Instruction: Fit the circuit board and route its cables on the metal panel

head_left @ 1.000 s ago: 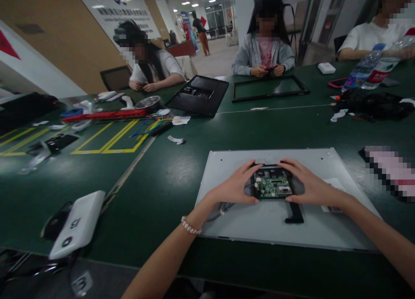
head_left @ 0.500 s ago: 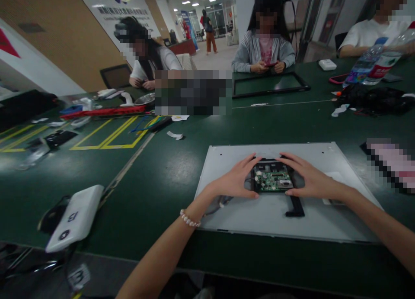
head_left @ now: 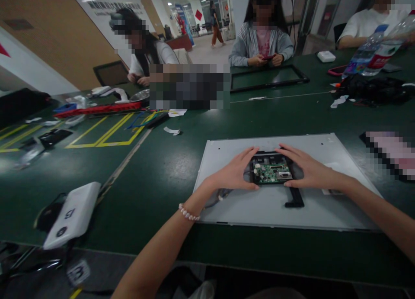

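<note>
A light grey panel [head_left: 240,212] lies flat on the green table, with a green circuit board [head_left: 272,172] in a black frame at its middle. My left hand [head_left: 235,171] curves round the left side of the black frame, thumb at the near edge and fingers at the far edge. On the opposite side, my right hand [head_left: 306,167] grips the frame in the same way. A black bracket [head_left: 295,198] extends from the frame's near right corner. Cables [head_left: 223,195] lie on the panel beside my left wrist.
A white device [head_left: 73,215] lies at the left table edge [head_left: 123,256]. Bottles [head_left: 366,52] and a black bundle [head_left: 372,90] are at the back right. Beyond the panel is a black rectangular frame [head_left: 269,89]. Several people sit around the table.
The view has tilted slightly, so the table items appear a little higher. Both hands keep their places at the black frame. A distant person has moved a step to the right.
</note>
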`<state>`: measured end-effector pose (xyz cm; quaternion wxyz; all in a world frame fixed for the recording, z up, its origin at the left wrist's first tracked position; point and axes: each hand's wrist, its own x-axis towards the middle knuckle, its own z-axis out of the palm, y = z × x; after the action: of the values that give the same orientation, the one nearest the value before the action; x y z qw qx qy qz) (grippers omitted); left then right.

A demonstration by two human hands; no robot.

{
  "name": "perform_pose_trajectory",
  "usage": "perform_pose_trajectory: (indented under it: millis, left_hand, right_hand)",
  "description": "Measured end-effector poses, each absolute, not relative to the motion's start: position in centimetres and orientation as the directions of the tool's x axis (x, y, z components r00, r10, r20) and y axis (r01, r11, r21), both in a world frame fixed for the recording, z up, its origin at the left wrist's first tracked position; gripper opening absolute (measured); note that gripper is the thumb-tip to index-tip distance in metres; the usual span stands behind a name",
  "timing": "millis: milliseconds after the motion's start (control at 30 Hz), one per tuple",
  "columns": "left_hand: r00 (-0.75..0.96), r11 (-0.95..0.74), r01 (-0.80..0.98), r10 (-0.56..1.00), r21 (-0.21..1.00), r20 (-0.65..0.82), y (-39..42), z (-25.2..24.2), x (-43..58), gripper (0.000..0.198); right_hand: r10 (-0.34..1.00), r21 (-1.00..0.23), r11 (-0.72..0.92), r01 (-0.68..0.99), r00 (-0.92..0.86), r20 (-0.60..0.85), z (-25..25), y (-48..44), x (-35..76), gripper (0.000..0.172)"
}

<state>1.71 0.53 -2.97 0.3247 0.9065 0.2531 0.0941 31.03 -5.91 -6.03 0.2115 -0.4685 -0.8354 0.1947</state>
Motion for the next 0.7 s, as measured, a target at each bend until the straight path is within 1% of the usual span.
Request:
perform_pose_trajectory:
  millis: [133, 300, 367, 433, 533, 600, 633, 700]
  left_hand:
    - [0.853, -0.656, 0.413, 0.521, 0.632, -0.017, 0.5, -2.9, 1.8, 0.118]
    - [0.871, -0.635, 0.362, 0.491, 0.682, -0.005, 0.6, -2.7, 1.5, 0.120]
    - [0.865, -0.637, 0.362, 0.501, 0.681, 0.009, 0.9, -2.3, 1.1, 0.115]
    - [0.821, -0.645, 0.411, 0.568, 0.644, 0.045, 1.9, -2.0, 0.3, 0.100]
    - [0.672, -0.636, 0.552, 0.722, 0.539, 0.164, 5.0, -1.9, -2.2, 0.075]
    - [0.508, -0.586, 0.687, 0.810, 0.430, 0.293, 7.8, -2.4, -4.8, 0.064]
    - [0.404, -0.523, 0.766, 0.844, 0.373, 0.353, 9.3, -2.7, -6.2, 0.059]
    - [0.194, -0.338, 0.894, 0.883, 0.293, 0.428, 12.0, -3.5, -9.2, 0.056]
  right_hand:
    - [0.868, -0.526, 0.480, 0.702, -0.468, 0.168, -6.2, -5.9, 30.9, 0.095]
    - [0.870, -0.504, 0.485, 0.714, -0.452, 0.197, -6.8, -6.1, 30.8, 0.095]
    - [0.867, -0.489, 0.492, 0.720, -0.454, 0.205, -7.1, -6.1, 30.8, 0.095]
    - [0.864, -0.470, 0.499, 0.728, -0.460, 0.204, -7.3, -6.1, 30.9, 0.092]
    - [0.862, -0.446, 0.503, 0.741, -0.466, 0.198, -7.5, -6.1, 31.0, 0.087]
    - [0.864, -0.442, 0.501, 0.744, -0.464, 0.197, -7.4, -6.1, 30.9, 0.086]
    - [0.865, -0.443, 0.499, 0.745, -0.462, 0.197, -7.4, -6.2, 30.9, 0.085]
    - [0.867, -0.447, 0.495, 0.745, -0.456, 0.201, -7.3, -6.3, 30.8, 0.084]
